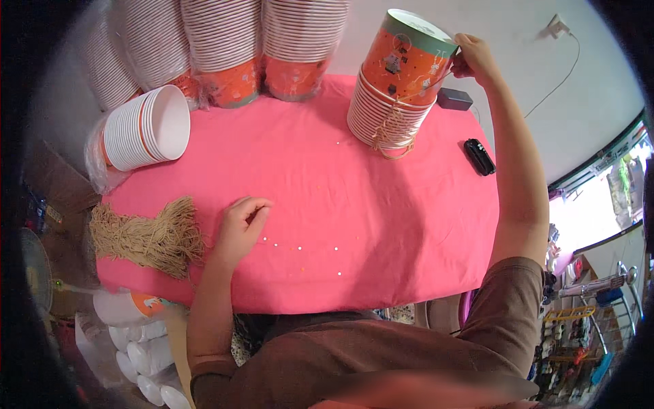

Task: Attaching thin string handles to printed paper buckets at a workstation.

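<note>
An upside-down paper bucket [407, 58], orange with a green band, tops a nested stack of white-rimmed buckets [381, 116] at the back right of the table. My right hand [475, 60] reaches up to it, fingers closed at the right of its upper edge; their far side is hidden. Brown cord loops [392, 129] hang down the front of the stack. On the cloth at left of centre rests my left hand [244, 221], fingers curled together, with nothing visible in it. Left of it lies a thick bundle of tan cords [146, 235].
Tall plastic-wrapped bucket stacks [225, 54] line the back left; another stack [146, 129] lies on its side. Small white dots [300, 248] are scattered on the pink cloth [293, 170]. A black case [479, 157] and a dark box [455, 99] sit at right.
</note>
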A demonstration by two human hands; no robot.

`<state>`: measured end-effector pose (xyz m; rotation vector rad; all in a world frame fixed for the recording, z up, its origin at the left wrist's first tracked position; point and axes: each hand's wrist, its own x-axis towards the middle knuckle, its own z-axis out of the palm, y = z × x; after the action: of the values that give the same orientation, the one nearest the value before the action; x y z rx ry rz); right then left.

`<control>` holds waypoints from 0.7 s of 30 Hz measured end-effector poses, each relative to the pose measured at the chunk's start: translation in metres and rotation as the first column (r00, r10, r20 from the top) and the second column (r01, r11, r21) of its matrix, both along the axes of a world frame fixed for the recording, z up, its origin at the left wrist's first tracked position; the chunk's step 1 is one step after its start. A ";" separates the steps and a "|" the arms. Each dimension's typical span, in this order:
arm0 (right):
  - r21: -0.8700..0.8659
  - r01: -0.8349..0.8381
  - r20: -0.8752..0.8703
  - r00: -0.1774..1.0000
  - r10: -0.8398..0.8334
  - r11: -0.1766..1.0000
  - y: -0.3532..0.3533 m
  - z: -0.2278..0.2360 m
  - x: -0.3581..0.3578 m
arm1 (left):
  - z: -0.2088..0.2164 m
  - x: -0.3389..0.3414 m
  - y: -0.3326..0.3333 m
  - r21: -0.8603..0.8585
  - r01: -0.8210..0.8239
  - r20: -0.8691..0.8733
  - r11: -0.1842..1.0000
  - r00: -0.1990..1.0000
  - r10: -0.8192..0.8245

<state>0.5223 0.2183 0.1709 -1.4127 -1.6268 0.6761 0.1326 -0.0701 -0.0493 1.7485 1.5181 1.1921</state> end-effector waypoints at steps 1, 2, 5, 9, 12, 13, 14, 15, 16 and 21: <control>0.010 -0.001 -0.008 1.000 0.001 1.000 -0.001 0.000 0.000 | 0.001 0.000 0.000 -0.006 0.009 0.007 1.000 1.000 -0.009; 0.019 -0.001 -0.016 1.000 0.002 1.000 -0.002 -0.001 0.000 | 0.001 0.001 0.000 -0.007 0.010 0.007 1.000 1.000 -0.010; 0.044 -0.005 -0.017 1.000 0.006 0.999 -0.007 -0.005 -0.004 | 0.001 0.000 0.000 -0.038 0.001 -0.011 0.999 1.000 -0.001; 0.033 -0.001 -0.026 1.000 0.002 0.999 -0.011 -0.006 -0.006 | -0.003 -0.001 0.001 -0.005 0.022 0.012 1.000 1.000 -0.022; 0.007 0.002 0.002 1.000 -0.002 1.000 -0.006 -0.007 -0.001 | -0.005 0.000 0.002 0.000 0.030 0.020 1.000 0.999 -0.030; 0.003 0.004 -0.006 1.000 -0.004 1.000 -0.005 -0.008 -0.001 | -0.004 0.001 0.002 0.008 0.027 0.016 1.000 0.999 -0.027; 0.000 0.007 -0.014 1.000 -0.007 1.000 -0.004 -0.008 -0.001 | -0.001 0.001 0.001 0.009 0.026 0.014 1.000 1.000 -0.026; 0.002 0.009 -0.014 1.000 -0.009 1.000 -0.003 -0.009 0.001 | 0.003 0.003 0.000 0.003 0.022 0.015 1.000 1.000 -0.022; -0.008 0.004 -0.004 1.000 -0.004 1.000 -0.002 -0.010 0.002 | 0.006 0.004 -0.001 -0.002 0.018 0.016 1.000 1.000 -0.017; -0.148 -0.023 -0.222 0.975 -0.010 0.989 -0.014 -0.027 0.000 | 0.000 -0.001 -0.001 0.001 -0.013 0.012 1.000 1.000 0.013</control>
<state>0.5224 0.2039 0.1436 -1.3827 -1.4296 0.9423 0.1316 -0.0711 -0.0495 1.7319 1.5249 1.2078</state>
